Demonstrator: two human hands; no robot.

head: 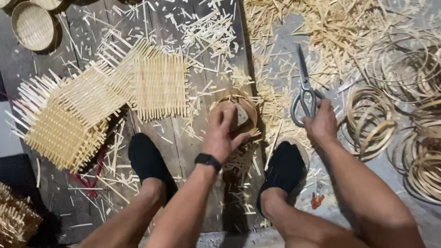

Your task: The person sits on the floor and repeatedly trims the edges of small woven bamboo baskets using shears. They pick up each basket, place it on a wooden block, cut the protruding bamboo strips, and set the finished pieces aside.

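Basket point(235, 114) half-formed under your left hand point(222, 135), which clasps it; right hand point(318, 123) grips scissors point(304, 94); woven mats point(100, 102) await.

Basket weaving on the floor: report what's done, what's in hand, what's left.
Done: finished round baskets at top left, plus woven square mats stacked. In hand: the left hand presses a small round basket down; the right hand grips scissors. Left: many bamboo hoops and loose strips lie unused.

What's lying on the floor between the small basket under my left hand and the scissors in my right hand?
In the head view, only loose bamboo offcuts lie between the small basket and the scissors.
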